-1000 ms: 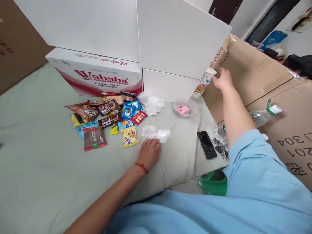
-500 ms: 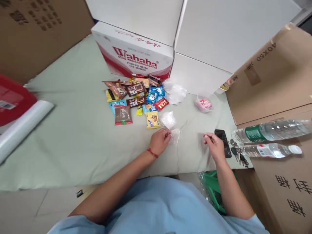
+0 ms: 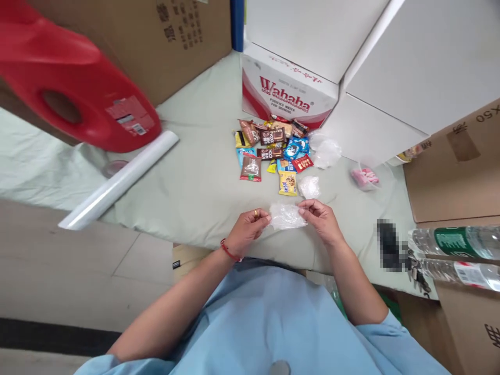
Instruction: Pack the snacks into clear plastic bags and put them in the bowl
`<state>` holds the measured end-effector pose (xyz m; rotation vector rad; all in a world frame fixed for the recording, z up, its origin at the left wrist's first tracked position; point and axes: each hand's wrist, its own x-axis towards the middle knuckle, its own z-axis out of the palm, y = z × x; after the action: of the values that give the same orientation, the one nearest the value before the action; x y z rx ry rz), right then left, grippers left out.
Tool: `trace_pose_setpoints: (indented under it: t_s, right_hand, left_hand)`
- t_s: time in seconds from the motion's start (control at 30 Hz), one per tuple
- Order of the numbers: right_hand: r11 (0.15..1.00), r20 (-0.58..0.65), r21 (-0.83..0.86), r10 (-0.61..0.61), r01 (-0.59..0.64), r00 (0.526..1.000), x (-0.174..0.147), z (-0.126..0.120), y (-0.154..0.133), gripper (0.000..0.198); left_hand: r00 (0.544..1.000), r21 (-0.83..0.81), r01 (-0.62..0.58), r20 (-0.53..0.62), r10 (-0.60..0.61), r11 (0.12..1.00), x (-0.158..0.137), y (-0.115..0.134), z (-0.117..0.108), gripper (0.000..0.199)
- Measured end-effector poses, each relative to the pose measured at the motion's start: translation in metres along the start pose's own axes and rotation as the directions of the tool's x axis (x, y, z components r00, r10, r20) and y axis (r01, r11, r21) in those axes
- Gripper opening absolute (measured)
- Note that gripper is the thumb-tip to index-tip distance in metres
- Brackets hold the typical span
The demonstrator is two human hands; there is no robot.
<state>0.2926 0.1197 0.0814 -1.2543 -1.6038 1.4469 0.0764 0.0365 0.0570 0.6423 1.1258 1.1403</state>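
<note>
Head view, left hand [image 3: 247, 229] and right hand [image 3: 322, 221] pinching opposite ends of clear plastic [image 3: 288, 216] by the table's [image 3: 195, 192] near edge, far box [image 3: 287, 94] reading "Wahaha Purified Water", right bottles [image 3: 484, 242] cut off, dark object [image 3: 387, 245] pixelated.

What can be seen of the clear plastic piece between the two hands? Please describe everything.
The clear plastic piece looks like thin, flimsy film, roughly rectangular, wrinkled, with whitish glints. It lies crosswise, with the left hand pinching its left end and the right hand its right end. It is nearer the person than the yellow packet. Whether it touches the cloth is unclear.
</note>
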Motion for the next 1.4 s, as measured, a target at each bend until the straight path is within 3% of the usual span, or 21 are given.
trace_pose_setpoints:
  t_s: [0.17,0.3,0.43,0.5,0.57,0.67,0.77,0.83,0.93,1.07,1.2,1.27,1.4]
  right_hand:
    - [1.000,0.161,0.008,-0.024,0.023,0.987,0.008,0.032,-0.010,0.030]
    - [0.992,0.295,-0.006,-0.122,0.129,0.948,0.016,0.054,-0.020,0.025]
    - [0.962,0.411,-0.075,-0.209,0.261,0.888,0.026,0.062,-0.030,0.021]
    - [0.935,0.375,-0.123,-0.265,0.332,0.888,0.030,0.062,-0.032,0.022]
    - [0.919,0.197,-0.182,-0.315,0.350,0.928,0.032,0.059,-0.031,0.025]
    - [0.960,-0.073,-0.186,-0.225,0.208,0.972,0.025,0.059,-0.022,0.030]
    - [0.992,-0.020,-0.112,-0.064,0.061,0.998,0.011,0.071,-0.009,0.036]
    - [0.996,0.042,-0.083,-0.015,0.019,0.999,0.003,0.084,-0.001,0.040]
    - [1.000,0.036,-0.018,0.017,-0.017,0.999,0.001,0.092,0.006,0.032]
    - [0.975,-0.049,0.211,0.085,-0.073,0.995,0.009,0.075,0.009,0.032]
    - [0.845,0.001,0.496,0.230,-0.200,0.973,0.011,0.054,0.008,0.039]
    - [0.805,0.021,0.554,0.242,-0.213,0.970,0.009,0.048,0.006,0.040]
    - [0.829,0.003,0.540,0.169,-0.144,0.986,0.003,0.043,0.005,0.039]
  left_hand:
    - [0.989,-0.024,-0.100,-0.109,0.097,0.995,-0.023,-0.001,-0.036,0.032]
    - [0.983,-0.236,-0.036,-0.182,-0.008,0.971,-0.029,0.005,-0.051,0.038]
    - [0.992,-0.082,0.024,-0.125,-0.035,0.996,-0.029,0.008,-0.057,0.042]
    - [0.992,0.008,0.002,-0.125,-0.001,1.000,-0.027,0.005,-0.054,0.039]
    - [0.977,0.066,-0.061,-0.201,0.073,0.996,-0.023,0.000,-0.050,0.038]
    - [0.912,0.131,-0.164,-0.358,0.201,0.978,-0.018,-0.009,-0.041,0.035]
    - [0.893,0.168,-0.200,-0.375,0.250,0.965,-0.015,-0.015,-0.031,0.032]
    - [0.907,0.176,-0.209,-0.332,0.258,0.962,-0.015,-0.017,-0.026,0.032]
    - [0.907,0.165,-0.220,-0.328,0.264,0.961,-0.012,-0.017,-0.024,0.033]
    - [0.877,0.093,-0.221,-0.416,0.240,0.971,-0.004,-0.013,-0.033,0.038]
    - [0.888,-0.006,-0.204,-0.423,0.182,0.979,-0.001,-0.010,-0.041,0.043]
    - [0.898,-0.021,-0.194,-0.406,0.169,0.981,-0.004,-0.008,-0.042,0.045]
    - [0.926,-0.041,-0.135,-0.360,0.111,0.990,-0.012,-0.002,-0.040,0.049]
